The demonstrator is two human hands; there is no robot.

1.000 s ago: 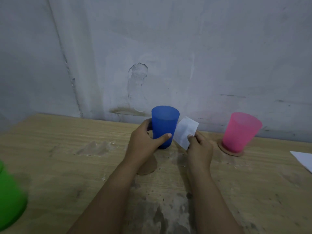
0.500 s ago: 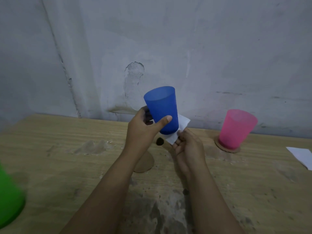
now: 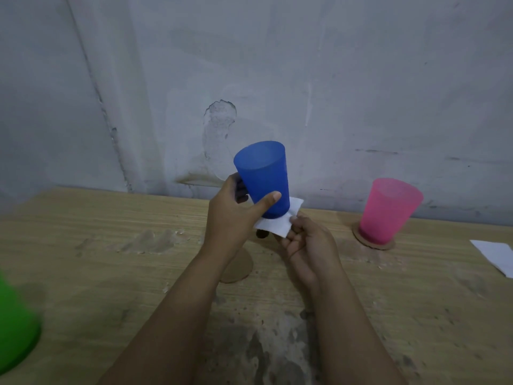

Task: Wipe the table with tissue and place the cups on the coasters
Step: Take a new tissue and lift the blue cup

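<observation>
My left hand (image 3: 231, 218) grips a blue plastic cup (image 3: 263, 177) and holds it above the wooden table (image 3: 111, 259), tilted a little to the left. My right hand (image 3: 306, 241) holds a white tissue (image 3: 277, 225) right under the cup's base. A round cardboard coaster (image 3: 238, 266) lies on the table below my left wrist, partly hidden by the arm. At the right a pink cup (image 3: 387, 211) stands on a second coaster (image 3: 373, 241). A small dark spot (image 3: 261, 233) sits on the table under the tissue.
A green cup (image 3: 15, 326) shows at the left edge, cut off by the frame. Another white tissue (image 3: 497, 255) lies at the right edge. A grey wall (image 3: 277, 79) runs close behind the table. Dusty, stained patches mark the wood near me.
My left hand has lifted the blue cup off the table and tilted it. My right hand has brought the tissue from beside the cup to under its base.
</observation>
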